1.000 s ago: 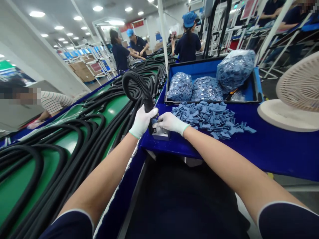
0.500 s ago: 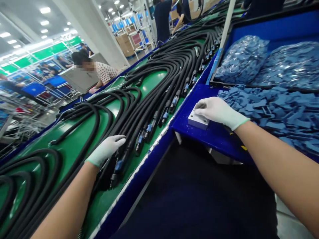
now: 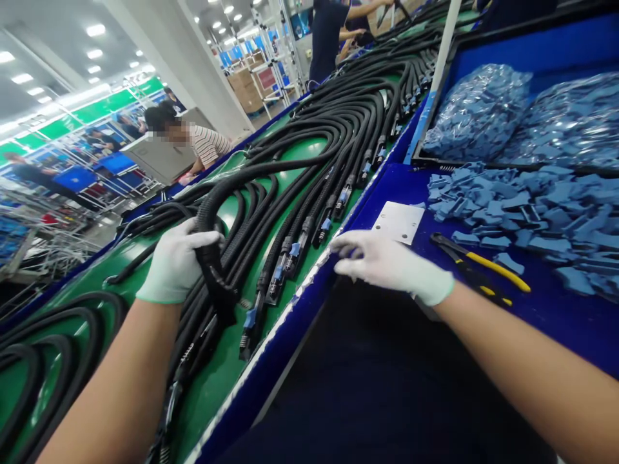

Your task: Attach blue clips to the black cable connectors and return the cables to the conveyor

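My left hand [image 3: 176, 261], in a white glove, is wrapped around a thick black hose [image 3: 211, 212] near its end, lifting it above the other hoses. The hose's end hangs below my fingers, dark and partly blurred. My right hand [image 3: 382, 261], also gloved, hovers by the belt's near edge with thumb and fingers apart and nothing visible between them. Just behind it lies a flat metal block [image 3: 399, 221] with holes, on the blue work surface. Several hoses with blue clips [image 3: 250, 318] at their ends lie on the green belt [image 3: 220, 380].
Yellow-and-black pliers [image 3: 483, 267] lie right of the block. Beyond them spreads a pile of loose blue clips [image 3: 527, 206]. Plastic bags of clips [image 3: 478, 113] sit in a black-rimmed tray. Co-workers [image 3: 210, 143] are across and farther along the belt.
My left hand has taken hold of a hose and raised it. My right hand has left the metal block and moved left and nearer. The pliers have come into view.
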A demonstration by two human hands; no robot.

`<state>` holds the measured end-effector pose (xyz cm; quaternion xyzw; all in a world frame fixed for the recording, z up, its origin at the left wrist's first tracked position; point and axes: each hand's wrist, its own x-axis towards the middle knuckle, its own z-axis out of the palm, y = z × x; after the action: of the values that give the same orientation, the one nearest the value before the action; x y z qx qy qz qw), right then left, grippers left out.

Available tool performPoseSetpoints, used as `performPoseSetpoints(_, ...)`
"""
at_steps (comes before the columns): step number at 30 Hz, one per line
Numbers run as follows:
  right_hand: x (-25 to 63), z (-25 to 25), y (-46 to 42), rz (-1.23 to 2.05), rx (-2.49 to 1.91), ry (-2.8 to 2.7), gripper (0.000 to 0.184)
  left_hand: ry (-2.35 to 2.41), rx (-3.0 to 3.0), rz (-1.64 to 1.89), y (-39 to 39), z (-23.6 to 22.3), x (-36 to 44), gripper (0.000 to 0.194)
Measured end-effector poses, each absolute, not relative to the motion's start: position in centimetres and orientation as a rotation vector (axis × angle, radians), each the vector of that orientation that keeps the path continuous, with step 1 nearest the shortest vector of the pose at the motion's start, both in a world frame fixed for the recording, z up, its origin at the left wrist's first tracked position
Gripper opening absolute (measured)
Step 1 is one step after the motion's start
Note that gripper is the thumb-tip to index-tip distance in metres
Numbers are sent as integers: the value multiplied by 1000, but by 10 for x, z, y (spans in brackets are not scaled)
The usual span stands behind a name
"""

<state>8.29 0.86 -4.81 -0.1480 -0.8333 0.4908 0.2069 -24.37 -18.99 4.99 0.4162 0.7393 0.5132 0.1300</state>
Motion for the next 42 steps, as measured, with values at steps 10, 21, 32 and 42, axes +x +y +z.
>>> performPoseSetpoints(10,83,-81,-51,2193,-362,-1730,39,2113,1603,1633,-120,7,-122,38)
performPoseSetpoints(21,206,-42,-16,1948,-726,-2277,23,1405,2646,591,-108,-49,-66,26)
performPoseSetpoints(32,242,-58,-5,268,-1601,-2413,31,1702,2268,621,-77,-42,-34,23)
performPoseSetpoints(42,237,-73,32,342,-1509,-2309,2,1712,1633,796,-43,-14,-9,38)
